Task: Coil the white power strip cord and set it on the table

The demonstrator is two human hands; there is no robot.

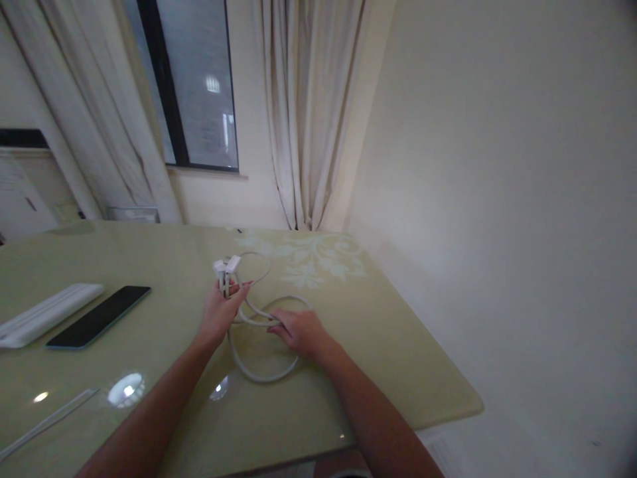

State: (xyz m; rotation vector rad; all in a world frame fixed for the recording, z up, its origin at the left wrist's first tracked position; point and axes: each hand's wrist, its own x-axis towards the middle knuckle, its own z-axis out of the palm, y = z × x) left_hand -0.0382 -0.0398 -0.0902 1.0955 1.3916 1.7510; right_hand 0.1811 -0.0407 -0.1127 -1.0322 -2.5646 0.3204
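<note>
A white cable (263,380) lies partly looped over the glossy table, with more loops raised between my two hands. My left hand (222,311) is closed round the cable close to its ends, where two white plugs or connectors (226,265) stick up above the fingers; their exact kind is too small to tell. To the right, my right hand (298,330) pinches the cable strands between thumb and fingers. One loop hangs below and between the hands, and a thinner loop reaches the table behind them.
Left of my hands, a black phone-like slab (102,317) lies beside a long white bar-shaped object (50,313). A white strip or cord (50,421) is at the lower left. The pale green table (398,372) meets a wall (497,199) on the right; curtains (313,119) hang behind.
</note>
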